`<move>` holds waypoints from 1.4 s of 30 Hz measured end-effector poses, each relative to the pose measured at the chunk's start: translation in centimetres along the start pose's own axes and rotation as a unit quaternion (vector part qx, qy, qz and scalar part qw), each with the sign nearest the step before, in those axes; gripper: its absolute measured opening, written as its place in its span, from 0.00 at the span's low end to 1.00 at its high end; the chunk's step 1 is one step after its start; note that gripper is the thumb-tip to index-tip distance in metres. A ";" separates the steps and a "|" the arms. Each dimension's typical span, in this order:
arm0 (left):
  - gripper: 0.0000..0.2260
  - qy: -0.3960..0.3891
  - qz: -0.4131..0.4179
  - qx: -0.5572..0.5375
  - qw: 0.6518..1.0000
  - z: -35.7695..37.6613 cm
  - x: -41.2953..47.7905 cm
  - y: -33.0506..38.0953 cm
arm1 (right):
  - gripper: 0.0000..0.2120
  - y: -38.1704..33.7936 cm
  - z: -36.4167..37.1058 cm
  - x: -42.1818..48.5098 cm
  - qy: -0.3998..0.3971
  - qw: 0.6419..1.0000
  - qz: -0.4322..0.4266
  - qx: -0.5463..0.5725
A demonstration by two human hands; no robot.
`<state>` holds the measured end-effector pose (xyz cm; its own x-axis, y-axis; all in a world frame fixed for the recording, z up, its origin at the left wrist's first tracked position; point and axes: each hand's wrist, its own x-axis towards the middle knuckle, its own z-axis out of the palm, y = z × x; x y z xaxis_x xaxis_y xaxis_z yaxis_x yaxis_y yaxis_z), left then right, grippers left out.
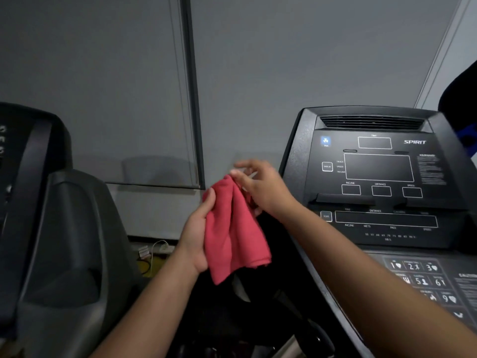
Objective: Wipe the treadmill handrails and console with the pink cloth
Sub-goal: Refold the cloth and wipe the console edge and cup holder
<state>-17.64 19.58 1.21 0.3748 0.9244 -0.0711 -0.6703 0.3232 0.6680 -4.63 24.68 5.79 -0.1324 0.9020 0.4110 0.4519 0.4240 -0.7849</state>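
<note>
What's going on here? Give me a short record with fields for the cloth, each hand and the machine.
cloth: pink fabric cloth, bunched, held in the air left of the console
left hand: grips the cloth's left side
right hand: at the cloth's top, fingers partly spread
machine: black treadmill console, screens dark, cloth not touching it

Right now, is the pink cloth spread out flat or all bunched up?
Bunched up. The soft pink cloth hangs in loose folds, gripped by the left hand, while the right hand pinches its top.
</note>
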 end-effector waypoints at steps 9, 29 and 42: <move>0.14 0.309 0.223 0.247 0.891 -4.9 2.7 4.0 | 0.09 6.7 -8.4 -0.1 0.092 0.924 -0.019 -0.371; 0.09 0.049 0.271 0.787 0.553 -5.2 13.6 2.2 | 0.14 15.1 -9.2 -0.5 0.255 0.841 -0.196 -0.435; 0.32 0.066 0.161 0.788 0.590 -7.7 16.8 1.5 | 0.14 15.9 -9.1 -0.2 0.284 0.821 -0.223 -0.441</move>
<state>-17.31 37.14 -4.70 0.2671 0.9279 0.2600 0.7752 -0.3672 0.5141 10.63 30.54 -2.53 -0.1394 0.3824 0.9134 0.9669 0.2515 0.0423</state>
